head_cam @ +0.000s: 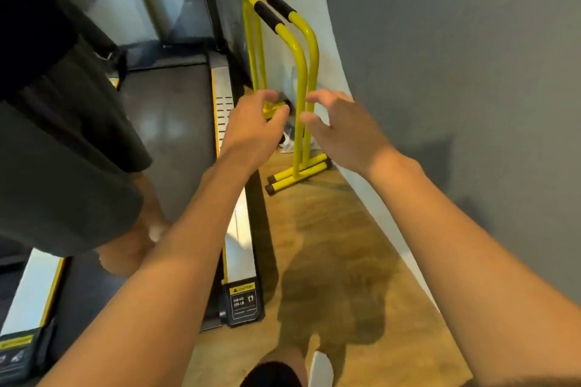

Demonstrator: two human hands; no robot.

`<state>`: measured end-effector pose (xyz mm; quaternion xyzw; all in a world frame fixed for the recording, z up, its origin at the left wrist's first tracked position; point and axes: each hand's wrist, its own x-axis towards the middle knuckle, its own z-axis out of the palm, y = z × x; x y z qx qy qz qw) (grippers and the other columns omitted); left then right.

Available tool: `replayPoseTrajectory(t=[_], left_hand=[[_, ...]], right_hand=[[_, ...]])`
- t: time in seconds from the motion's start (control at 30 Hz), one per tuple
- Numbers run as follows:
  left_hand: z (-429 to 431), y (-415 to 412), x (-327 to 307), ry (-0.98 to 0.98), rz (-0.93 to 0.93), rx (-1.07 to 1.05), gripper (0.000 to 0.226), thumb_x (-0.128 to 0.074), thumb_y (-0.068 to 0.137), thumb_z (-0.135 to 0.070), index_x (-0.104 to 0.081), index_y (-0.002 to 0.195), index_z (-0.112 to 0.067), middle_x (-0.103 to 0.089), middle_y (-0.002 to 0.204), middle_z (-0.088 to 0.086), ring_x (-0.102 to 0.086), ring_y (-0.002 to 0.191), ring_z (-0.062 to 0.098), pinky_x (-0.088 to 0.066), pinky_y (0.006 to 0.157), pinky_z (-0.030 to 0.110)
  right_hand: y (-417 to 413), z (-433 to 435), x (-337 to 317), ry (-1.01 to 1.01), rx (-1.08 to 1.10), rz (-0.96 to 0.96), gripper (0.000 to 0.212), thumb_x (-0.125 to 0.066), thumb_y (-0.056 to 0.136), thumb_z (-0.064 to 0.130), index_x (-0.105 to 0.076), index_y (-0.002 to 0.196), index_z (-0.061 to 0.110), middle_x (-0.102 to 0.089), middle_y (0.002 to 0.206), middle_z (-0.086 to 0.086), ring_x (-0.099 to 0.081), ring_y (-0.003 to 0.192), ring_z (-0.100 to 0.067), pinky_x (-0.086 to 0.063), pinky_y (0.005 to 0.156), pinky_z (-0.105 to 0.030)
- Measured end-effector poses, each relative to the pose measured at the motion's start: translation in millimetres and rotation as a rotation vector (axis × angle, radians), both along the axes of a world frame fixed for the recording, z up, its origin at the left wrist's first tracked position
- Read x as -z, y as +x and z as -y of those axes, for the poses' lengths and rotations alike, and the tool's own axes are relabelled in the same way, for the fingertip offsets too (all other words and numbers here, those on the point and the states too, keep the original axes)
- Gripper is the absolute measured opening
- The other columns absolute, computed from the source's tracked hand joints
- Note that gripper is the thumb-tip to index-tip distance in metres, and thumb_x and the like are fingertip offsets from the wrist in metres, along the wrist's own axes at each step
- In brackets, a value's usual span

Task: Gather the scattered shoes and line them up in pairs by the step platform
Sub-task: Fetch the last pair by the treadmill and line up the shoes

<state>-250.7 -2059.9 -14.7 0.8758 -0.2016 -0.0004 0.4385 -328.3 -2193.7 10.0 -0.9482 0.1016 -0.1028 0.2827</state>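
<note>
Shoe mostly hidden behind yellow bars, axis unclear; left hand, right hand released, empty.

Two yellow metal dip bars with black foam grips; two hands, left hand and right hand; one black treadmill; one partly hidden white shoe.

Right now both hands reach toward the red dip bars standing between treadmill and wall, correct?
Not quite: the dip bars are yellow, not red, as the head view shows. The rest holds: the left hand and right hand both reach toward them, and they stand between the treadmill and the wall.
</note>
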Motion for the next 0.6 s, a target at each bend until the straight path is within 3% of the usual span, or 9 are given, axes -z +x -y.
replayPoseTrajectory(t=[0.23,0.33,0.5,0.6], left_hand=[[37,135,41,0.019,-0.06,-0.104,0.038,-0.049,0.096,-0.037,-0.054,0.131,-0.022,-0.055,0.132,0.004,-0.049,0.122,0.019,-0.038,0.093,0.03],[55,199,70,0.016,-0.125,-0.16,0.038,-0.05,0.095,-0.038,-0.053,0.13,-0.024,-0.054,0.131,0.002,-0.051,0.113,0.016,-0.037,0.087,0.026],[83,287,114,0.007,-0.181,-0.154,0.041,-0.052,0.096,-0.034,-0.052,0.134,-0.018,-0.054,0.133,0.004,-0.051,0.12,0.019,-0.038,0.088,0.025],[99,336,142,0.009,-0.202,-0.169,0.041,-0.051,0.097,-0.031,-0.05,0.135,-0.015,-0.055,0.129,0.003,-0.052,0.108,0.012,-0.038,0.082,0.023]], right_hand=[[156,42,41,0.021,-0.086,-0.062,0.044,-0.047,0.095,0.04,-0.048,0.135,0.023,-0.049,0.14,-0.003,-0.046,0.127,-0.022,-0.04,0.103,-0.041],[222,59,72,0.033,-0.096,-0.088,0.045,-0.048,0.094,0.04,-0.048,0.135,0.022,-0.05,0.137,-0.006,-0.048,0.125,-0.025,-0.04,0.101,-0.042],[318,80,123,0.107,-0.077,-0.126,0.043,-0.048,0.094,0.04,-0.049,0.134,0.024,-0.052,0.133,-0.003,-0.051,0.118,-0.022,-0.044,0.095,-0.039],[369,91,158,0.124,-0.069,-0.151,0.043,-0.049,0.093,0.041,-0.049,0.133,0.024,-0.054,0.129,-0.002,-0.053,0.114,-0.022,-0.046,0.092,-0.039]])
